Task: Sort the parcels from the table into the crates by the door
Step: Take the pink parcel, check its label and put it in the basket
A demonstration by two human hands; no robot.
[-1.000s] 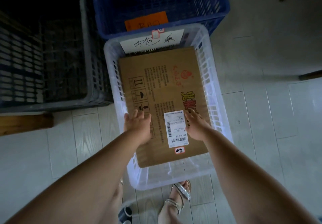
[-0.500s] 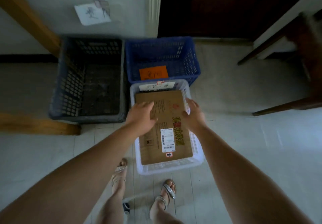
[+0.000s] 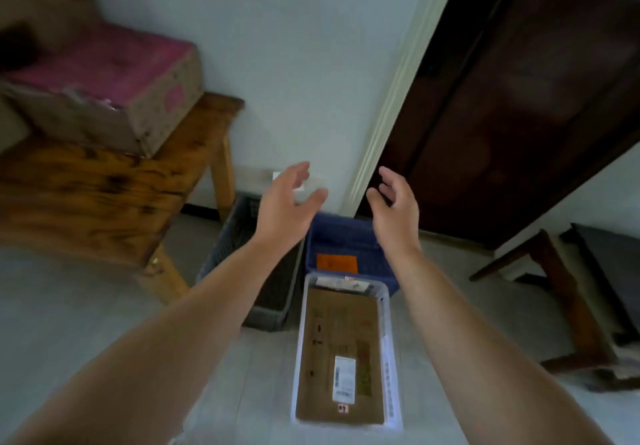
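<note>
A flat brown cardboard parcel (image 3: 341, 344) with a white shipping label lies inside the white crate (image 3: 392, 365) on the floor. Behind it stands a blue crate (image 3: 346, 236) with an orange tag, and a dark grey crate (image 3: 239, 233) sits to the left of both. My left hand (image 3: 284, 207) and my right hand (image 3: 394, 209) are raised well above the crates, fingers spread and relaxed, holding nothing. Both hands are apart from the parcel.
A wooden table (image 3: 104, 184) stands at the left with a worn cardboard box with a pink top (image 3: 104, 91) on it. A dark wooden door (image 3: 519, 98) is at the right, with a white wall beside it. A dark wooden chair (image 3: 571, 306) stands at far right.
Both hands have let go of the parcel and lifted away from the white crate. The view has risen and pulled back, bringing the table and door into sight.
</note>
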